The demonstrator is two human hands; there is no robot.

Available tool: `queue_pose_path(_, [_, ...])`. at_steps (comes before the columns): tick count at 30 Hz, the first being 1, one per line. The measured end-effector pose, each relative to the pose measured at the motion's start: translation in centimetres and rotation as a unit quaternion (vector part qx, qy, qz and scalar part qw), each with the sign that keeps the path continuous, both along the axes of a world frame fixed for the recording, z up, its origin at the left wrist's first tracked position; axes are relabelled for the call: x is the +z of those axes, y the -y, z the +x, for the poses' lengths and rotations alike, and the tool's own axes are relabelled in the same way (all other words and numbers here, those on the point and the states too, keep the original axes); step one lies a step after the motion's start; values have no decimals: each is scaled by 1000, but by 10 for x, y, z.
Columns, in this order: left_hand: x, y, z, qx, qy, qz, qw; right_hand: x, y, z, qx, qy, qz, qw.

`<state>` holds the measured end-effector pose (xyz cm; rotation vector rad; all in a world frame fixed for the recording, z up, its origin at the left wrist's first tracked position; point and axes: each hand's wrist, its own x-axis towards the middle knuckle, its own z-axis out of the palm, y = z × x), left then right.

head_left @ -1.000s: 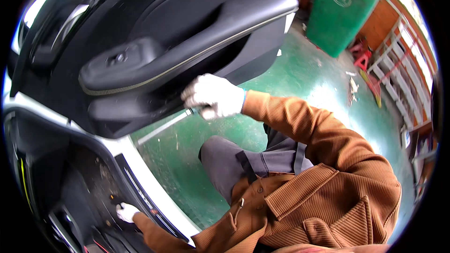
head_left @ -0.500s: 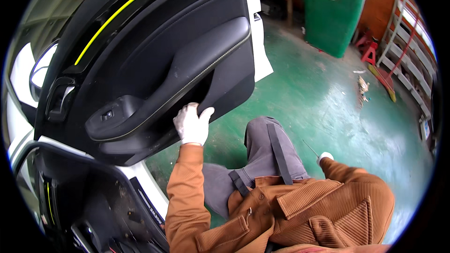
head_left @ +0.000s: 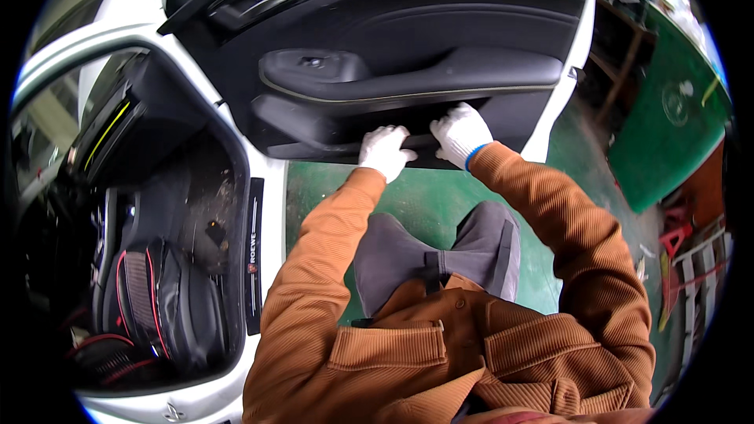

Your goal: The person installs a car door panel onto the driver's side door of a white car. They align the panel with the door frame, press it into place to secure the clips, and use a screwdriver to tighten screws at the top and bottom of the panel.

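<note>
A black car door panel (head_left: 377, 43) stands open before me, with an armrest (head_left: 503, 68) and a map pocket below it. My left hand (head_left: 385, 151), in a white knit glove, curls its fingers over the pocket's lower lip. To its right, my right hand (head_left: 463, 135), in a white glove with a blue cuff edge, bends its fingers at the pocket opening under the armrest. Whatever those right fingers hold is hidden. The thin rod seen earlier in the right hand does not show. A window switch (head_left: 312, 62) sits at the armrest's left end.
At left, the car's white door sill (head_left: 271, 228) borders a cabin with a black, red-trimmed seat (head_left: 184, 298). Green floor (head_left: 416, 188) shows under the door. Right of the door stand a green wheeled bin (head_left: 667, 118), a wooden shelf (head_left: 628, 55) and a metal ladder (head_left: 703, 275).
My right hand has come up from low on the right, where it held a thin rod, to the door pocket. My left hand stays at the pocket lip. The view has turned leftward.
</note>
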<state>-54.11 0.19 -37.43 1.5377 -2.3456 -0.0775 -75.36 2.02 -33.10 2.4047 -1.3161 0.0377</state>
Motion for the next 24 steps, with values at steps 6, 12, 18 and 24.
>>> queue_pose_path(6, [6,2,4,30,67,20,997,-3,-1,31,-69,-6,27,997])
queue_pose_path(12, [-35,-36,-3,13,21,24,999,-50,-22,35,-92,-6,78,993])
queue_pose_path(18, [5,-34,31,-8,33,-42,999,9,-42,67,-106,18,71,992])
queue_pose_path(24, [-9,-26,39,-34,-31,-49,998,7,-49,75,-112,6,43,993])
